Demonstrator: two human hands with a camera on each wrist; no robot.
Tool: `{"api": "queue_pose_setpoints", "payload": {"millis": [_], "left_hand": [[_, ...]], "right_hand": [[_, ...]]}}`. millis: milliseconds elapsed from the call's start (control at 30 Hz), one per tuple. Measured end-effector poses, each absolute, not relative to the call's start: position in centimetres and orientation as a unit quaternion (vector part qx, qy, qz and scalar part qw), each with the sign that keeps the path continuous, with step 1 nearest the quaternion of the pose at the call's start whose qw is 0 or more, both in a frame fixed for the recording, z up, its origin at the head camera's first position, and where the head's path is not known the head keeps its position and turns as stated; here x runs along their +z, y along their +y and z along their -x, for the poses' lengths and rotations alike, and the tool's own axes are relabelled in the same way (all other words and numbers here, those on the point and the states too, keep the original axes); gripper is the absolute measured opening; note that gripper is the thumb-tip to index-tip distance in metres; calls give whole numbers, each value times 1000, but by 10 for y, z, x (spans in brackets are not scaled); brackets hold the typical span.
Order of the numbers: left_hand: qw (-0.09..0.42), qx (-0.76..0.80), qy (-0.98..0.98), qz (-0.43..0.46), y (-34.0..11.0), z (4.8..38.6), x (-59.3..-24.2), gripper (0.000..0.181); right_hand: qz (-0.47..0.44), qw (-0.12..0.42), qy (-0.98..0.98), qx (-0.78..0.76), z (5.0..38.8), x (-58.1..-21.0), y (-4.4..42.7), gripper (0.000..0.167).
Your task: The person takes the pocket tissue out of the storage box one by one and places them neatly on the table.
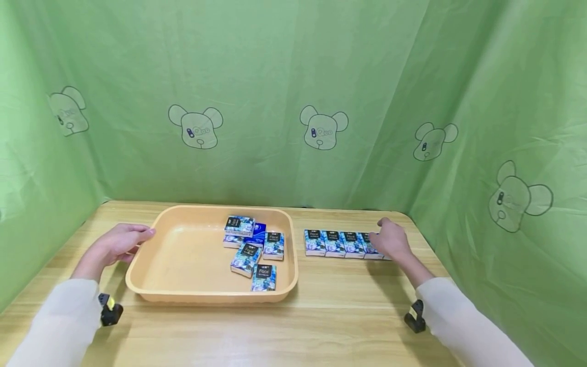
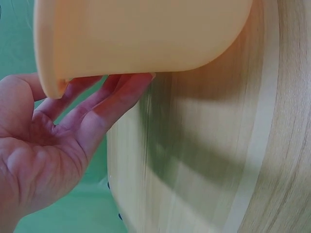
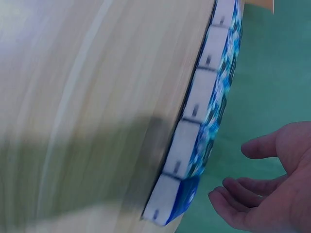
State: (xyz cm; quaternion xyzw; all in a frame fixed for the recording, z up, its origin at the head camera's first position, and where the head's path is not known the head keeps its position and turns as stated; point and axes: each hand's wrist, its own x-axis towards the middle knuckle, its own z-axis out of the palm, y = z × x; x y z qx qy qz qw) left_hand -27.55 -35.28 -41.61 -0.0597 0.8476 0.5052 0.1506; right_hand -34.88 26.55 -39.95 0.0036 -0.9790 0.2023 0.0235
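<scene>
A peach plastic tray (image 1: pixel 179 293) sits on the table's left half. My left hand (image 1: pixel 118 242) holds its left rim, thumb over the edge and fingers (image 2: pixel 104 109) against the outer wall. Inside, towards the tray's right, lie several blue-flowered tissue packs (image 1: pixel 246 259), some stacked, with a plain blue pack (image 1: pixel 258 233) among them. To the right of the tray, several tissue packs (image 1: pixel 335 243) stand side by side in a row. Over the row's right end hovers my right hand (image 1: pixel 392 239), fingers loosely bent and nothing held. The right wrist view shows a blue pack (image 3: pixel 167 199) ending the row.
The pale wooden table (image 1: pixel 321 326) carries everything. Green curtains (image 1: pixel 266 66) with bear-head outlines hang behind it and on both sides. A small black device (image 1: pixel 110 310) is on the left wrist, and another black device (image 1: pixel 415 317) on the right.
</scene>
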Motion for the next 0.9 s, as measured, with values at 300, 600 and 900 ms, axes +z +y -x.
{"api": "queue_pose_setpoints", "payload": {"millis": [300, 600, 900], "left_hand": [[150, 502, 849, 64, -353, 274, -416, 66], [149, 500, 851, 64, -352, 274, -414, 67], [147, 504, 849, 62, -353, 274, -416, 66]], "right_hand": [[-55, 33, -977, 204, 340, -400, 227, 52], [-86, 25, -969, 229, 327, -396, 191, 51], [-123, 29, -965, 229, 314, -388, 154, 49]]}}
